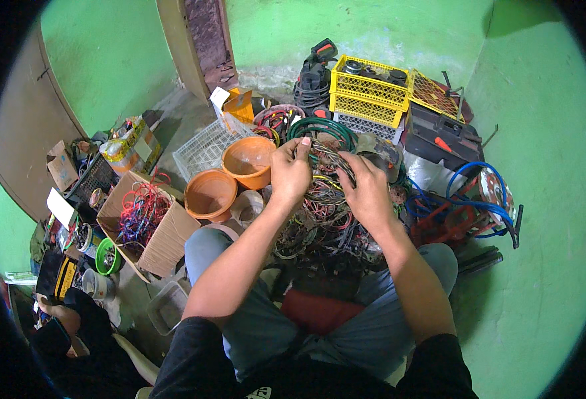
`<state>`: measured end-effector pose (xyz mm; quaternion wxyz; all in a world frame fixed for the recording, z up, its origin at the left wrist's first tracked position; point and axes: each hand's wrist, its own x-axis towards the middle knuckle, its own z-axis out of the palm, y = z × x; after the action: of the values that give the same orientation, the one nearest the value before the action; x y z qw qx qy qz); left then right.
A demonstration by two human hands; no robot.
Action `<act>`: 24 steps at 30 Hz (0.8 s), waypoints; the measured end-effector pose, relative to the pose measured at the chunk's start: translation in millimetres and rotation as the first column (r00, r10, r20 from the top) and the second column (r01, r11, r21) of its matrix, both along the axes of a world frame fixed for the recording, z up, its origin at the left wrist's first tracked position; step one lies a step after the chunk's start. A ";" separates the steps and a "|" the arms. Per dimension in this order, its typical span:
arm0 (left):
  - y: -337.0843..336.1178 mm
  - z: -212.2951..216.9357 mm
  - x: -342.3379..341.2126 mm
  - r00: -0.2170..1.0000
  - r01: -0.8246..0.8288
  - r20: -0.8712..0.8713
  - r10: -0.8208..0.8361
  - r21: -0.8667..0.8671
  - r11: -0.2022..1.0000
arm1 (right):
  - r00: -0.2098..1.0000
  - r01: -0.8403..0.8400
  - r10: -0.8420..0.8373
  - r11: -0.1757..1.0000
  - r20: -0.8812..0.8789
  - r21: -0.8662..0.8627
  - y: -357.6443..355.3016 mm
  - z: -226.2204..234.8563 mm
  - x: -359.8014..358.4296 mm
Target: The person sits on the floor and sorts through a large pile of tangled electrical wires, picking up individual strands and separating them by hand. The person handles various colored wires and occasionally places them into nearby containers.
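My left hand point(290, 174) and my right hand point(366, 189) are both raised over a tangled heap of thin wires point(319, 219) lying in front of my knees. Both hands grip the same bundle of grey wires point(329, 158), the left pinching its upper end, the right closed on it lower down. I am sitting on the floor in grey trousers, with the heap between my legs.
Two orange bowls point(248, 161) stand left of the heap, next to a cardboard box of coloured wires point(143, 216). A yellow crate point(367, 90), a green hose coil point(323, 128), a white wire basket point(206, 146) and blue tubing point(482, 199) ring the area. Another person sits at lower left point(67, 329).
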<state>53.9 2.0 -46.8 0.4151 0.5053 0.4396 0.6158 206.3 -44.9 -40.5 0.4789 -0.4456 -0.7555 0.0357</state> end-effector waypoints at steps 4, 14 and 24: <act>-3.7 6.5 -1.8 0.998 0.054 -0.016 -0.054 -0.014 0.998 | 0.996 -0.034 0.033 0.999 -0.089 -0.013 2.2 4.6 4.1; -0.2 13.7 -10.7 0.883 0.174 -0.463 0.079 0.479 0.860 | 0.981 -0.068 0.052 0.994 -0.185 -0.086 2.2 5.3 5.6; -7.9 30.8 -28.8 0.716 0.459 -0.680 -0.154 0.295 0.838 | 0.981 -0.138 0.114 0.979 -0.158 -0.148 4.7 1.6 11.4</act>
<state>25.2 -5.9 -16.1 0.2151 0.8300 0.3075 0.4127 217.7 -40.1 -38.8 0.4939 -0.4295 -0.7391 0.1590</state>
